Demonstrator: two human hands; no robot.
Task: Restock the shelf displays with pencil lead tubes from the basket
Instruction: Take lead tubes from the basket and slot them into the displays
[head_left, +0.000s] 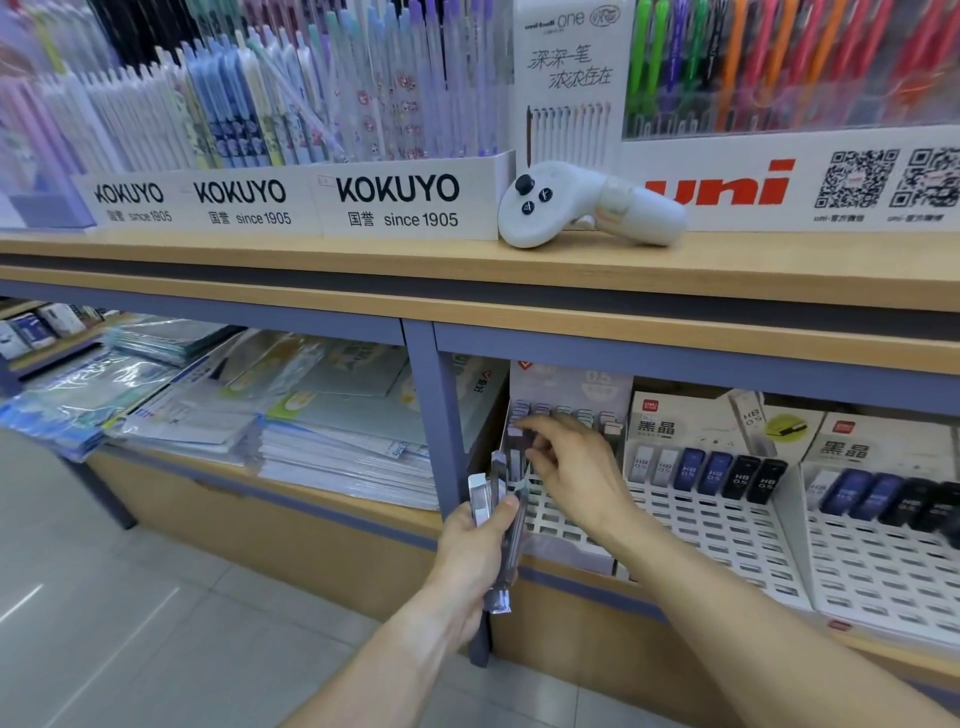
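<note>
- On the low shelf, in the head view, a white display rack full of little slots (566, 519) is seen, standing left of two more racks.
- A bunch of long grey and clear pencil lead tubes (501, 525) is gripped by the left hand (472, 551), with the fingers curled round the bunch and the thumb pressed on top.
- The bunch is held upright, just in front of the left edge of the white slotted rack.
- The right hand (571, 462) is stretched over that rack, and its fingertips are pinched at a tube standing in the top left slots (519, 441).
- Whether that tube is fully held cannot be told, since the fingers are blurred.
- A row of grey tubes (563, 415) is lined up at the back of the same rack.
- In the middle rack (727, 530), clear, blue and black lead cases (711, 470) are set in a row.
- More blue and black cases (893, 496) are set in the right rack (883, 566).
- On the wooden top shelf (363, 260), a white hand controller with black buttons (582, 205) is laid down.
- Behind it, many pastel pens in white KOKUYO boxes (291, 119) are stood up.
- Flat plastic folders (291, 415) are piled on the low shelf to the left.
</note>
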